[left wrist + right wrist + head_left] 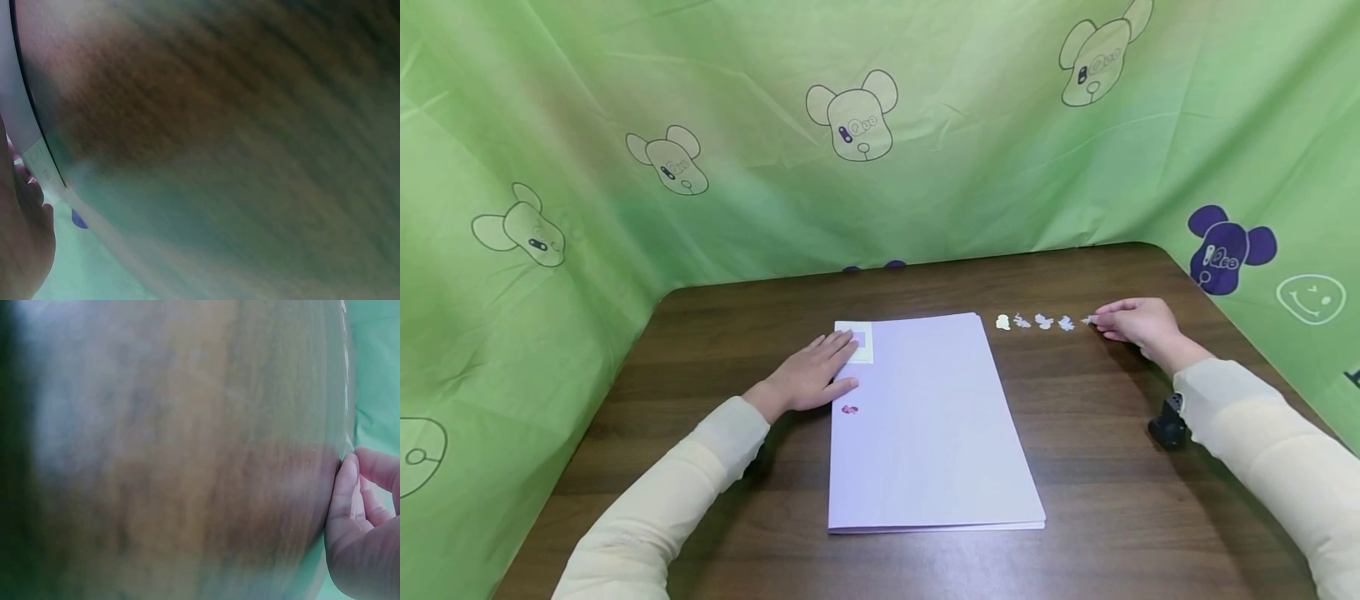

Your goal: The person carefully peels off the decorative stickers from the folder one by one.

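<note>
A pale lilac folder (925, 425) lies on the table, with a white label (863, 353) at its upper left corner. My left hand (811, 372) rests with fingers extended on the folder's left edge, its fingertips over part of that label. Just below the thumb, a small pink-red sticker (849, 409) sits on the cover. Right of the folder, my right hand (1138, 323) pinches a small pale sticker (1088, 320) between thumb and index finger, low at the tabletop. In the right wrist view, the thumb and index fingertips (354, 456) meet at the table's far edge.
Several small pale stickers, among them a cream one (1003, 322) and a bluish one (1066, 323), form a row between folder and right hand. A green printed cloth (760, 200) hangs behind and beside the brown wooden table (700, 350).
</note>
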